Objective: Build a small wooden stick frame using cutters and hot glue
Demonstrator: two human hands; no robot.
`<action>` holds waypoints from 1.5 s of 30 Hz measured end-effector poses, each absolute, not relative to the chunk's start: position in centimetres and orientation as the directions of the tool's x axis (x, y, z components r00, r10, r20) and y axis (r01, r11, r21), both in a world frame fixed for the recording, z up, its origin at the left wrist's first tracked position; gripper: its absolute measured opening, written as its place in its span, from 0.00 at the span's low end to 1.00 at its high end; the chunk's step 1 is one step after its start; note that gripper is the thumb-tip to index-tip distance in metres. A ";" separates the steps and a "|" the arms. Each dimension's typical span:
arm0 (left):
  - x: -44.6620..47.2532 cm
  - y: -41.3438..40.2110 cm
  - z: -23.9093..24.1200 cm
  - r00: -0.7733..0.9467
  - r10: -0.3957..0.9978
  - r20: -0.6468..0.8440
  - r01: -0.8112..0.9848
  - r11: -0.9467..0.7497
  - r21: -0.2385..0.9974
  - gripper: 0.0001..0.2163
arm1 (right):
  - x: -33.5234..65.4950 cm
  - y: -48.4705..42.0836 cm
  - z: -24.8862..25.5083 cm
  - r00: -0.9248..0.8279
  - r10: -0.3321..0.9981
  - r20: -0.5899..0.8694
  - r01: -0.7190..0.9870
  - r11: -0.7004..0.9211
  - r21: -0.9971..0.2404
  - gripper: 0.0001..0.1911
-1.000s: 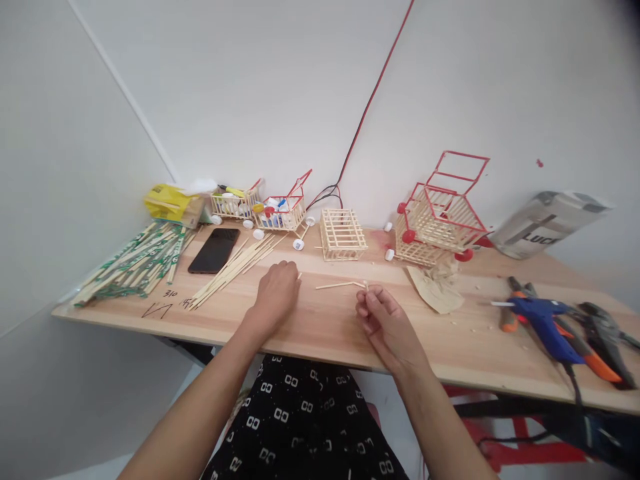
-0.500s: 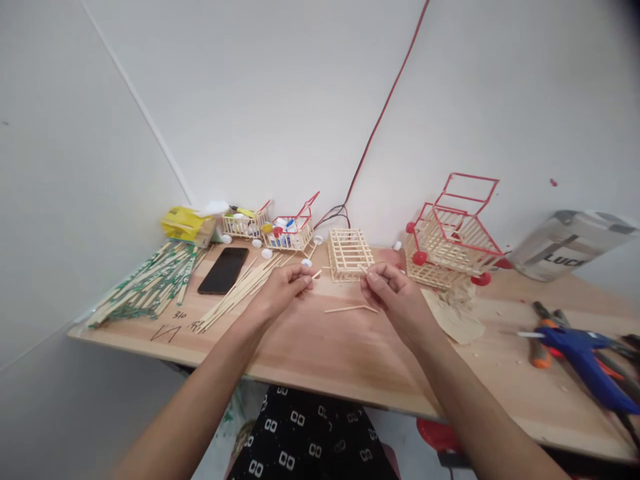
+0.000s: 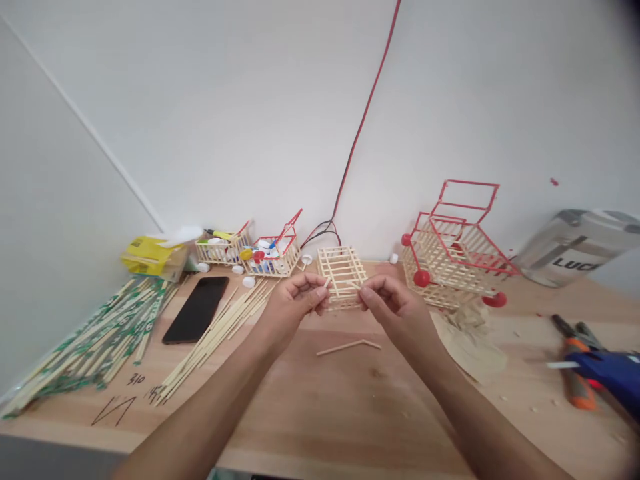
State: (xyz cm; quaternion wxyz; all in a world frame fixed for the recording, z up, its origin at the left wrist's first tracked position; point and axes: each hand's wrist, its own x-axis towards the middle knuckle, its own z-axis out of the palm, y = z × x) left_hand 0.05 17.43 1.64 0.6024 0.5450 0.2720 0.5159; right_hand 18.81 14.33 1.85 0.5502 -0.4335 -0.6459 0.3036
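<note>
Little stick (image 3: 326,283) is pinched in my left hand (image 3: 295,305), a tiny bit (image 3: 356,286) in my right hand (image 3: 395,308), lifted so I can see.

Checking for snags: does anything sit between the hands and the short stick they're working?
Nothing visible. The left hand pinches the stick directly; the right hand is pinched shut beside it. Only the basket shows through the gap, behind them on the table.
</note>
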 end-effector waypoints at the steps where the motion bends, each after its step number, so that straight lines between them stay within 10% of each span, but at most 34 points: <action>1: 0.1 17.3 1.4 0.315 0.921 0.230 -0.295 -0.135 0.946 0.08 | 18.8 14.3 1.6 -0.030 0.905 0.424 0.217 0.420 -0.881 0.10; 45: -0.9 16.2 1.2 0.195 0.885 0.423 0.130 -0.450 0.883 0.04 | 18.1 14.0 1.2 -0.090 0.935 0.344 0.324 0.354 -0.877 0.08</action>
